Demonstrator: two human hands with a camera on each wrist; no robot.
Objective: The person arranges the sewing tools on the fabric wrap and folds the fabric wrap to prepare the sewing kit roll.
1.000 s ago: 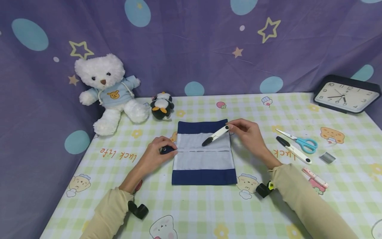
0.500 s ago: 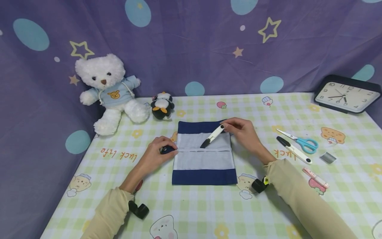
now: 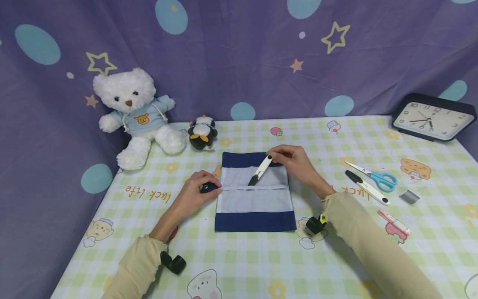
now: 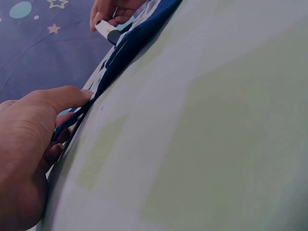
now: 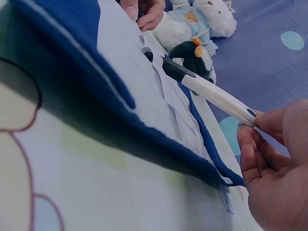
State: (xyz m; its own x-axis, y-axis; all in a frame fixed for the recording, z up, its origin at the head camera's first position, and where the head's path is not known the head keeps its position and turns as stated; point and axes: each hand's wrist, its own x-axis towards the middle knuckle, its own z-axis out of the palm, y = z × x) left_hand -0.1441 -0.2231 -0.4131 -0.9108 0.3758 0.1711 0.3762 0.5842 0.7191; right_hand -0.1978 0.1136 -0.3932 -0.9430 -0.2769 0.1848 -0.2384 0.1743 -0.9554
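Centrally, we see the pen (image 3: 260, 169) tilted over the cloth (image 3: 257, 201), black end (image 5: 173, 70) at its band (image 3: 231, 188); our right grip (image 3: 296, 165) pinches the white end (image 5: 231, 102), our left grip (image 3: 193, 191) the tab (image 3: 209, 187). We judge the pen light, stiff, best held there; the cloth, soft.

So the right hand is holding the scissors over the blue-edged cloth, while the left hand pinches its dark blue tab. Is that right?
Not quite: the right hand holds a white tool with a black end over the cloth. The head view shows the scissors lying off to the right. The left hand does pinch the dark blue tab.
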